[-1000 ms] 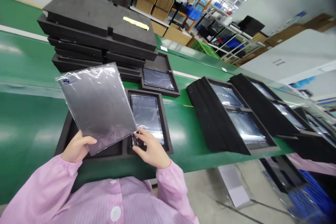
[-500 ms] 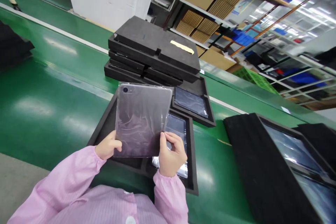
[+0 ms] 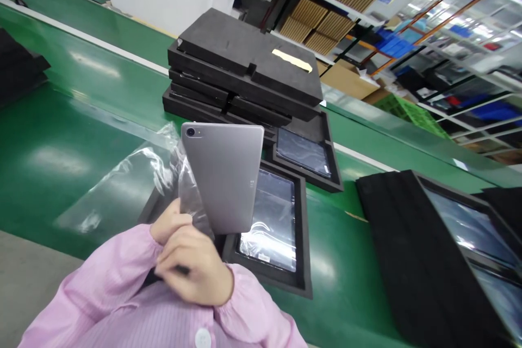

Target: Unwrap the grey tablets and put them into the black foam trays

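Note:
A grey tablet (image 3: pixel 228 174) is held up with its back and camera facing me, its right side bare. My left hand (image 3: pixel 171 223) grips its lower left edge. A clear plastic film (image 3: pixel 126 185) is folded off the tablet and spreads out to the left, still lying along the left edge. My right hand (image 3: pixel 196 266) has crossed in front of the left one, its fingers closed and partly blurred at the film's lower end. Below the tablet, a black foam tray (image 3: pixel 304 228) holds another tablet (image 3: pixel 273 217), screen up.
Stacked black foam trays (image 3: pixel 244 65) stand behind, with a tablet (image 3: pixel 304 152) in an open one. More foam trays (image 3: pixel 391 239) with tablets are at the right. Dark foam (image 3: pixel 18 70) lies far left on the green bench (image 3: pixel 53 163). Shelves with cardboard boxes (image 3: pixel 322 22) stand beyond.
The film that covered the tablet's back has been peeled across to the left. My right hand has moved from the tablet's right edge to beside my left hand.

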Tool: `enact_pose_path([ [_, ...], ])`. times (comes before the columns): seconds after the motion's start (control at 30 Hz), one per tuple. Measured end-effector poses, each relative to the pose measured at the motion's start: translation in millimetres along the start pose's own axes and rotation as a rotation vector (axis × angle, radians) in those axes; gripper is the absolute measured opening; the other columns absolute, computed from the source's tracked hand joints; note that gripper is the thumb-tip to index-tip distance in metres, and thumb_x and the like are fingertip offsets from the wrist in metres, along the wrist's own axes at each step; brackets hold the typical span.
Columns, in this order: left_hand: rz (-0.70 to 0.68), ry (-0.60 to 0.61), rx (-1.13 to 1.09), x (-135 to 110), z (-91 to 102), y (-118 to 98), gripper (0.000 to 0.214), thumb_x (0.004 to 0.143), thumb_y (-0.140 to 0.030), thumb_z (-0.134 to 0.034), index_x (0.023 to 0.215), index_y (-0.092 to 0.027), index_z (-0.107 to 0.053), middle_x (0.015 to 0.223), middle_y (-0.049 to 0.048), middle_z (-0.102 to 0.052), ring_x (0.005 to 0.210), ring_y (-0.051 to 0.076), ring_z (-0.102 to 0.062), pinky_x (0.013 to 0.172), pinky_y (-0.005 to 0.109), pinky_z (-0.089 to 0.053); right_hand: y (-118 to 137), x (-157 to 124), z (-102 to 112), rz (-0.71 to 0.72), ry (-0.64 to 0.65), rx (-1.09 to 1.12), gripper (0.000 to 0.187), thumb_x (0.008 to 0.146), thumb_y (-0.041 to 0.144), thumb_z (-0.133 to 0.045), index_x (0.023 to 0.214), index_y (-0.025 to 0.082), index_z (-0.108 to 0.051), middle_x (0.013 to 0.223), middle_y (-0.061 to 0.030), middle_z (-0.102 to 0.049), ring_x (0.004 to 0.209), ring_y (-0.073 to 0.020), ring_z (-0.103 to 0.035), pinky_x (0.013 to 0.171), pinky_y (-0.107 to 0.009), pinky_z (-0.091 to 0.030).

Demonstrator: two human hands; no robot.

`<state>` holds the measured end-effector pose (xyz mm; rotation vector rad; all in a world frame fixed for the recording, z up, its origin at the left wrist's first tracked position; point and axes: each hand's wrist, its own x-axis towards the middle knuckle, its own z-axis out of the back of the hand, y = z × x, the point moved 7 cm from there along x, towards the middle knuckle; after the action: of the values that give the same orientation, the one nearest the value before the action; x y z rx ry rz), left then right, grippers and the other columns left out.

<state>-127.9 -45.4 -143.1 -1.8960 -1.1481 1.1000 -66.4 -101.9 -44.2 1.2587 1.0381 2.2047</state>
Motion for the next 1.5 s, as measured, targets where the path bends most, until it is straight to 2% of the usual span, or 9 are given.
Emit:
enact_pose_path([
  [0.13,-0.009,-0.005,0.006,1.5,3.2,8.8,0.018,0.046,-0.010,-0.054,0.062,-0.017,-0.053,0.052,-0.0063,-0.050,0.049,0.008,-0.039,0.049,0.022,-0.034,-0.3,-15.3,-34.2,0.102,0.273,0.310,0.027,0.096,0.029,-0.057,0.071,0.020,-0.062,0.074,-0.0025,-0.074,0.071,-0.0092,-0.069,0.077,-0.017,-0.054],
  [0.47,-0.037,0.077,0.030,-0.3,-7.4,-0.6,0.014,0.046,-0.010,-0.054,0.059,-0.017,-0.054,0.051,-0.0057,-0.051,0.050,0.008,-0.041,0.052,0.023,-0.035,-5.9,-15.0,-24.0,-0.072,0.307,0.548,0.028,0.087,0.036,-0.070,0.067,0.019,-0.063,0.073,-0.0050,-0.073,0.069,-0.0119,-0.069,0.075,-0.022,-0.056],
  [0.57,0.043,0.052,-0.050,0.4,-7.5,5.0,0.019,0.044,-0.009,-0.054,0.061,-0.016,-0.056,0.051,-0.0053,-0.053,0.051,0.009,-0.043,0.051,0.023,-0.035,-6.3,-10.1,17.7,-0.157,0.041,0.599,0.022,0.080,0.029,-0.078,0.065,0.020,-0.064,0.069,-0.0030,-0.070,0.064,-0.0131,-0.067,0.067,-0.025,-0.057],
  [0.73,0.146,-0.048,-0.234,0.2,-4.7,10.6,0.032,0.039,-0.005,-0.052,0.068,-0.016,-0.061,0.056,-0.0030,-0.059,0.061,0.015,-0.056,0.054,0.023,-0.038,-26.9,-54.6,133.3,-0.401,-0.818,0.107,0.012,0.081,0.024,-0.074,0.072,0.021,-0.066,0.076,-0.0019,-0.068,0.073,-0.0154,-0.065,0.071,-0.031,-0.055],
  [0.83,0.170,-0.117,-0.284,0.4,0.5,12.0,0.041,0.037,-0.003,-0.051,0.074,-0.016,-0.062,0.063,-0.0021,-0.063,0.066,0.016,-0.058,0.057,0.024,-0.043,-39.4,-96.3,153.5,-0.528,-1.157,-0.052,0.023,0.082,0.033,-0.072,0.101,0.021,-0.069,0.099,-0.0058,-0.069,0.089,-0.0175,-0.066,0.084,-0.036,-0.054],
  [1.0,0.214,-0.204,-0.304,0.6,7.5,16.3,0.049,0.035,-0.003,-0.049,0.080,-0.017,-0.060,0.049,-0.0071,-0.052,0.047,0.010,-0.047,0.045,0.020,-0.037,-70.0,-110.3,81.8,-0.689,-0.955,-0.006,0.055,0.079,0.045,-0.072,0.123,0.015,-0.061,0.112,-0.0142,-0.071,0.106,-0.0261,-0.066,0.093,-0.042,-0.052],
  [1.1,0.257,-0.069,-0.272,0.5,-4.5,19.0,0.055,0.036,-0.004,-0.049,0.087,-0.018,-0.063,0.054,-0.0060,-0.058,0.047,0.011,-0.050,0.046,0.021,-0.040,-65.4,-114.5,53.8,-0.699,-1.129,-0.049,0.050,0.080,0.044,-0.072,0.118,0.013,-0.064,0.101,-0.0129,-0.074,0.099,-0.0261,-0.068,0.090,-0.043,-0.054],
  [1.23,0.246,0.152,-0.200,-0.8,-24.9,18.1,0.057,0.052,-0.010,-0.065,0.109,-0.017,-0.066,0.099,0.0061,-0.074,0.080,0.017,-0.068,0.071,0.028,-0.054,-38.1,-102.3,58.5,-0.559,-1.269,-0.177,0.031,0.082,0.040,-0.070,0.098,0.014,-0.073,0.100,-0.0154,-0.075,0.103,-0.0310,-0.068,0.095,-0.049,-0.053],
  [1.5,-0.212,-0.312,0.054,26.6,29.8,-55.1,0.056,0.079,-0.037,-0.069,0.131,-0.020,-0.057,0.140,0.0128,-0.058,0.125,0.023,-0.058,0.094,0.030,-0.051,-34.2,-99.1,96.8,-0.552,-1.284,0.030,0.024,0.076,0.035,-0.073,0.089,0.015,-0.073,0.083,-0.0074,-0.075,0.081,-0.0229,-0.071,0.079,-0.038,-0.058],
])
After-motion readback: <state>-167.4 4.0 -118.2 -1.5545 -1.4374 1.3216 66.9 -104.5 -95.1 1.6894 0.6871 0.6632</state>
